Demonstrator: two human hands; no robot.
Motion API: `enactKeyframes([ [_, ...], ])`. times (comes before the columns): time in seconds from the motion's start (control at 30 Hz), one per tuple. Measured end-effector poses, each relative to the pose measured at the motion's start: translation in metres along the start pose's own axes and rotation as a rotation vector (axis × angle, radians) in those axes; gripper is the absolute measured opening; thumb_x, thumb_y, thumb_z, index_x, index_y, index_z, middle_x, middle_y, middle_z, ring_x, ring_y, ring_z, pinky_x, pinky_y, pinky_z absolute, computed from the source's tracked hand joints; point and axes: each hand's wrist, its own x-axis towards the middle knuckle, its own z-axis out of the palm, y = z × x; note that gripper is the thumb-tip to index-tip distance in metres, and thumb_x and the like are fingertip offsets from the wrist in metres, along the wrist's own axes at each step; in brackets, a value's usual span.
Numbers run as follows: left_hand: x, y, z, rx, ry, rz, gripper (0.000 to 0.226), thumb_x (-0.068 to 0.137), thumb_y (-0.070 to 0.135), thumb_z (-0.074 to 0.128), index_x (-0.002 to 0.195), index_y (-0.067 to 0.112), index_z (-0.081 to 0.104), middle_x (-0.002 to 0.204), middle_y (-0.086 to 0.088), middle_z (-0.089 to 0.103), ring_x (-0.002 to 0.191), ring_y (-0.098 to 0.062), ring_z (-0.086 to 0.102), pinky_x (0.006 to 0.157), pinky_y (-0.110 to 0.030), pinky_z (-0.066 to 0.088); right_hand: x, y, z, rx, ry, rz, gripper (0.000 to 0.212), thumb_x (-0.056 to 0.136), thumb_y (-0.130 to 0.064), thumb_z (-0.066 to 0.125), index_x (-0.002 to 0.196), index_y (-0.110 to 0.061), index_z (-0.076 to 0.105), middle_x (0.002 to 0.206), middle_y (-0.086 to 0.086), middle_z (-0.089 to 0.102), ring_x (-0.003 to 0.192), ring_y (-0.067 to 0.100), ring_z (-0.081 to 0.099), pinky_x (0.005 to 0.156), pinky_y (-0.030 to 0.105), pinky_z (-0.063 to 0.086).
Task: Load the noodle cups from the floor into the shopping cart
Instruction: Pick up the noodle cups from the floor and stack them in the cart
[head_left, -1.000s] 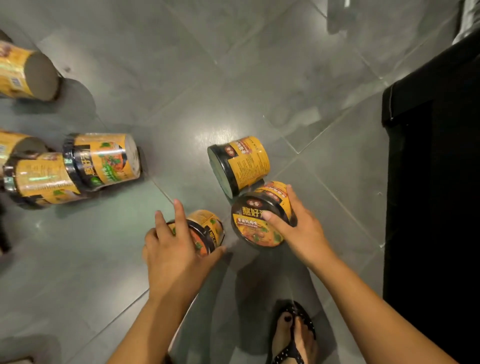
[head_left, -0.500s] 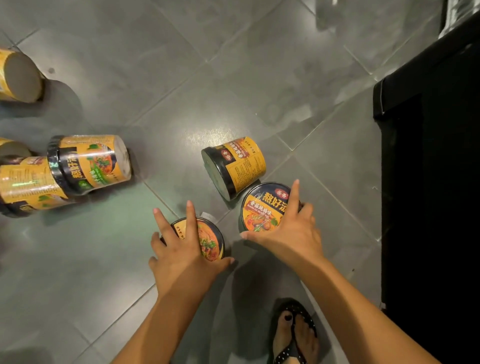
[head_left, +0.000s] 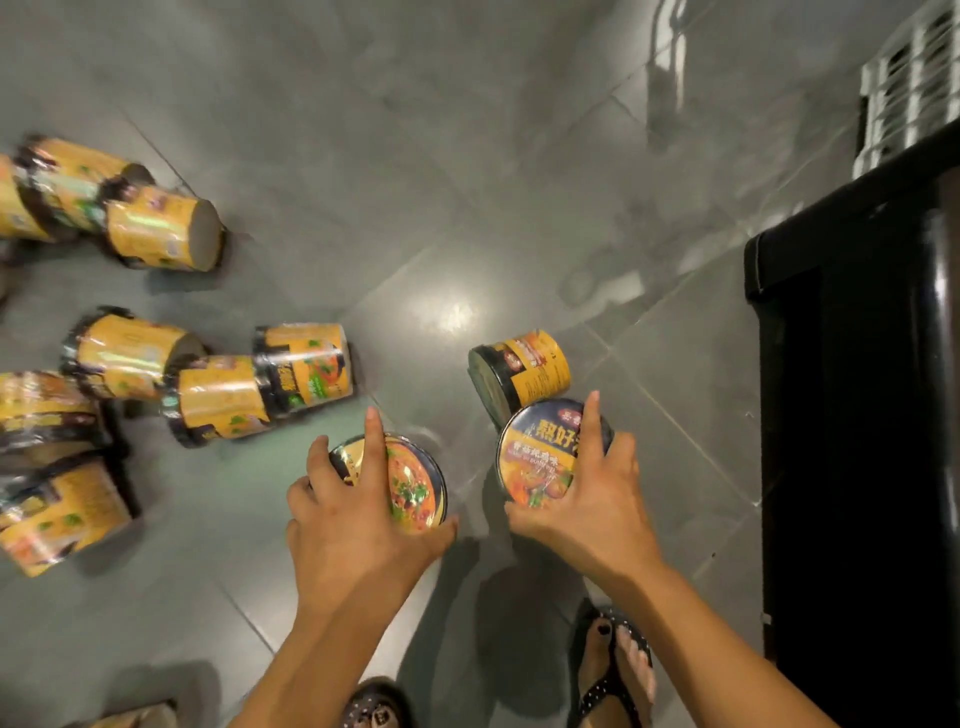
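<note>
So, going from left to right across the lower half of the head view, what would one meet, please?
Cluster of lying noodle cups → left hand on an upright cup → right hand on another upright cup → black cart wall.

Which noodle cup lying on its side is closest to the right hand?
The yellow-and-black noodle cup lying just beyond the right hand, its black lid end facing left. It lies alone; the other tipped cups are clustered far to the left.

Left cups (head_left: 47, 499) blurred, edge-cropped
</note>
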Motion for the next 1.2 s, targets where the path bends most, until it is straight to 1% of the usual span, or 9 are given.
enactKeyframes([
  [0.17, -0.016, -0.011, -0.107, 0.008, 0.087, 0.011, 0.128, 0.049, 0.082, 0.062, 0.15, 0.044, -0.007, 0.149, -0.014, 0.015, 0.124, -0.039, 0.032, 0.099, -0.048, 0.04, -0.029, -0.095, -0.066, -0.061, -0.009, -0.179, 0.143, 0.05, -0.064, 0.073, 0.138, -0.041, -0.037, 0.113, -0.007, 0.016, 0.121, 0.018, 0.032, 0.101, 0.028, 0.04],
  [0.23, -0.021, -0.017, -0.155, -0.001, 0.174, 0.024, 0.129, 0.045, 0.08, 0.065, 0.152, 0.04, 0.004, 0.146, -0.015, 0.023, 0.117, -0.04, 0.036, 0.092, -0.049, 0.044, -0.039, -0.139, -0.098, -0.079, 0.018, -0.229, 0.142, 0.049, -0.066, 0.07, 0.143, -0.036, -0.031, 0.114, -0.006, 0.017, 0.122, 0.019, 0.031, 0.099, 0.026, 0.039],
  [0.4, -0.057, -0.031, -0.287, 0.014, 0.305, 0.016, 0.124, 0.046, 0.084, 0.051, 0.152, 0.037, 0.008, 0.145, -0.018, 0.027, 0.117, -0.041, 0.038, 0.09, -0.05, 0.045, -0.082, -0.238, -0.167, -0.074, 0.098, -0.353, 0.138, 0.044, -0.071, 0.061, 0.146, -0.036, -0.025, 0.113, -0.002, 0.024, 0.117, 0.02, 0.037, 0.096, 0.03, 0.045],
  [0.53, -0.124, -0.049, -0.374, -0.026, 0.39, -0.039, 0.126, 0.048, 0.081, 0.064, 0.153, 0.033, 0.013, 0.145, -0.023, 0.029, 0.115, -0.041, 0.034, 0.089, -0.052, 0.046, -0.151, -0.305, -0.218, -0.143, 0.071, -0.472, 0.136, 0.046, -0.07, 0.062, 0.145, -0.038, -0.026, 0.111, -0.004, 0.022, 0.112, 0.018, 0.038, 0.091, 0.029, 0.047],
  [0.67, -0.222, -0.07, -0.43, -0.017, 0.383, -0.111, 0.121, 0.049, 0.083, 0.059, 0.152, 0.035, 0.015, 0.151, -0.021, 0.023, 0.124, -0.045, 0.035, 0.096, -0.053, 0.042, -0.237, -0.348, -0.254, -0.206, -0.028, -0.567, 0.135, 0.047, -0.072, 0.062, 0.146, -0.039, -0.023, 0.106, -0.008, 0.017, 0.111, 0.015, 0.038, 0.088, 0.029, 0.048],
  [0.83, -0.385, -0.087, -0.455, -0.154, 0.404, -0.306, 0.116, 0.047, 0.084, 0.054, 0.15, 0.039, 0.024, 0.152, -0.012, 0.023, 0.126, -0.038, 0.033, 0.098, -0.054, 0.039, -0.355, -0.369, -0.281, -0.246, -0.213, -0.665, 0.133, 0.054, -0.069, 0.07, 0.15, -0.036, -0.016, 0.122, -0.003, 0.024, 0.122, 0.019, 0.038, 0.089, 0.021, 0.036],
  [1.07, -0.597, -0.095, -0.391, -0.358, 0.58, -0.723, 0.106, 0.032, 0.083, 0.06, 0.129, 0.041, 0.047, 0.137, -0.013, 0.048, 0.095, -0.046, 0.06, 0.076, -0.054, 0.053, -0.489, -0.369, -0.27, -0.46, -0.512, -0.913, 0.134, 0.053, -0.074, 0.064, 0.139, -0.036, -0.03, 0.12, -0.005, 0.019, 0.125, 0.016, 0.04, 0.086, 0.015, 0.036],
  [1.13, -0.643, -0.098, -0.368, -0.397, 0.58, -0.869, 0.11, 0.028, 0.084, 0.061, 0.129, 0.045, 0.043, 0.131, -0.012, 0.053, 0.088, -0.046, 0.064, 0.071, -0.053, 0.055, -0.519, -0.367, -0.26, -0.543, -0.554, -0.997, 0.131, 0.046, -0.076, 0.057, 0.141, -0.035, -0.023, 0.113, -0.005, 0.021, 0.118, 0.016, 0.047, 0.077, 0.012, 0.034],
  [1.2, -0.681, -0.103, -0.35, -0.486, 0.569, -1.046, 0.113, 0.023, 0.085, 0.063, 0.129, 0.051, 0.041, 0.131, -0.009, 0.055, 0.094, -0.043, 0.063, 0.073, -0.054, 0.056, -0.54, -0.364, -0.246, -0.532, -0.609, -1.09, 0.131, 0.041, -0.072, 0.059, 0.151, -0.03, 0.001, 0.106, -0.008, 0.025, 0.097, 0.014, 0.054, 0.065, 0.007, 0.034],
])
